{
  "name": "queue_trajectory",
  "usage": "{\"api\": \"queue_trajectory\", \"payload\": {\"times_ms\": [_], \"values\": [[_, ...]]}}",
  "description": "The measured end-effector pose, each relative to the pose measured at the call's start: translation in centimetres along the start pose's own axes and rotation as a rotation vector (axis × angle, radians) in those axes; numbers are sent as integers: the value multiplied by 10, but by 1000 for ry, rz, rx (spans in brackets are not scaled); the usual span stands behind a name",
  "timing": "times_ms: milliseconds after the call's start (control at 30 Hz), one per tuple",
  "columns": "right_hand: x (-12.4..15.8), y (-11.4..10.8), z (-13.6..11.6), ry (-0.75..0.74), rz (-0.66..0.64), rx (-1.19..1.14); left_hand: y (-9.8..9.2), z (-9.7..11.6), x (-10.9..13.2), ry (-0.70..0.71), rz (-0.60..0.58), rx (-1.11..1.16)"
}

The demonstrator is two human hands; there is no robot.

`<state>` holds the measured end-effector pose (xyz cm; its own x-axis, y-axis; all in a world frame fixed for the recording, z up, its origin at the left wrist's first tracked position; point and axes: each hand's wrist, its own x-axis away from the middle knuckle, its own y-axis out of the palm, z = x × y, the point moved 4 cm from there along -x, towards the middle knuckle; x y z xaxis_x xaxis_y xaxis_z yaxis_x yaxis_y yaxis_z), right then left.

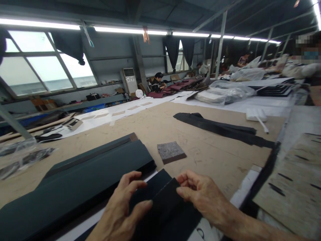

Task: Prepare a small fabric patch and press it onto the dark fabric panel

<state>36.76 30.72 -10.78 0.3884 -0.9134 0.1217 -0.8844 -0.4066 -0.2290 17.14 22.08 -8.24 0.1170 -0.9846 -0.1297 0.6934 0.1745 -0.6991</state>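
A black fabric-like panel point(170, 211) lies in front of me, with a pale broken line along its fold or seam. My right hand point(203, 194) pinches the panel's far right corner between thumb and fingers. Over the left part of the panel, my left hand point(125, 204) has its thumb and fingers apart and grips nothing; whether it touches the material I cannot tell. Just left of it is a stack of dark green panels point(100, 167) with black edges. A grey textured block with a brown edge point(172, 151) sits beyond my hands.
Long black strips point(220, 129) lie on the brown-covered table point(150, 124). A white object point(256, 114) is at its right side. Clear plastic bags point(225, 92) are piled farther back. A worn board point(293, 177) stands at the right. Other people work in the background.
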Motion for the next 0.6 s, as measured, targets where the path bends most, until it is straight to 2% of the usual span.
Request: {"api": "queue_trajectory", "payload": {"times_ms": [100, 167, 333, 433, 500, 600], "values": [[-1, 0, 5, -18, -24, -27, 31, 21, -27, -29, -128, 27], [-1, 0, 6, -25, -31, -41, 43, 25, -36, -67, -171, 59], [-3, -2, 3, 26, -26, -33, 54, 14, -41, -109, -198, 163], [1, -12, 4, 6, 30, 149, 57, 8, -44, -168, -197, 162], [8, -19, 6, -135, 67, 367, 59, 6, -46, -200, -207, 144], [27, -20, 7, -589, 52, 654, 62, 6, -48, -222, -200, 139]]}}
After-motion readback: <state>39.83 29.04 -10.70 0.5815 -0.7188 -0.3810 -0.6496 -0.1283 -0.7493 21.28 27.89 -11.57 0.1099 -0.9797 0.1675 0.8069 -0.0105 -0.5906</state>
